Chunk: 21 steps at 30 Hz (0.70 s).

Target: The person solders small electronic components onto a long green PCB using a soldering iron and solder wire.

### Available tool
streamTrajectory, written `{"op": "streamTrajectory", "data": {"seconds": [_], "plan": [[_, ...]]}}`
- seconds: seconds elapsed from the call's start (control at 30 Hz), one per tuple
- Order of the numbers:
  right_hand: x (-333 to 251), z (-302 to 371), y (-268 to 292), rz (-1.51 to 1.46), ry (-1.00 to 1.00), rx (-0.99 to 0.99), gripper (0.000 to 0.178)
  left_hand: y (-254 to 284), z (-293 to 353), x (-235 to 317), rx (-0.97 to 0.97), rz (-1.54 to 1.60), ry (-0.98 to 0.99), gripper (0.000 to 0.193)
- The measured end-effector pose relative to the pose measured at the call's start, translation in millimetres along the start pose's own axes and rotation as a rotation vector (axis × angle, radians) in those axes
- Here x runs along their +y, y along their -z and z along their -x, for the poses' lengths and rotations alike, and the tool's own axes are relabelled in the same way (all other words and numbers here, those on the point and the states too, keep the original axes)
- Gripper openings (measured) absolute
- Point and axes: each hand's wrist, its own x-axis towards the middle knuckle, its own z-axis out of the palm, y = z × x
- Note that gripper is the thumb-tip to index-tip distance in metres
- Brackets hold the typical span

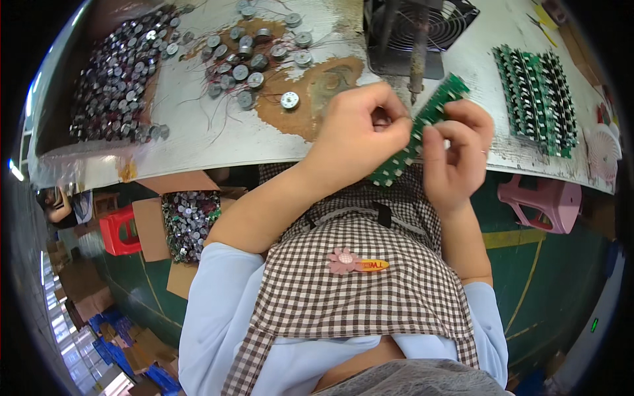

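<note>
A long green circuit board (pixel 395 165) with rows of small pale parts lies slantwise over the table's front edge. My right hand (pixel 456 148) grips it from the right, thumb and fingers closed on its side. My left hand (pixel 360 129) is pinched closed at the board's left edge; a small dark thing shows between its fingers, too hidden to name. Just above the board, beside my left fingertips, points the tip of an upright soldering iron (pixel 417 69). Left of my left hand, a single small round motor (pixel 289 100) lies on a bare brown patch of the table.
Loose motors with thin wires (pixel 241 71) lie at the back, with a big heap of motors (pixel 122 76) farther left. A black fan (pixel 429 26) stands behind the iron. Stacked circuit boards (pixel 536 99) lie right. Below are a box of motors (pixel 190 224) and a pink stool (pixel 545 204).
</note>
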Motion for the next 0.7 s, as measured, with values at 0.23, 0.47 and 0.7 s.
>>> {"op": "streamTrajectory", "data": {"seconds": [0.23, 0.47, 0.7], "plan": [[14, 4, 3, -0.282, -0.255, 0.068, 0.004, 45, -24, 10, 0.081, -0.442, -0.432, 0.016], [8, 7, -7, -0.393, -0.465, 0.1, 0.007, 82, -85, -19, 0.207, -1.458, -0.492, 0.017], [11, 9, -5, -0.402, -0.434, 0.073, 0.006, 97, -107, -36, 0.424, -0.9, -0.47, 0.009]]}}
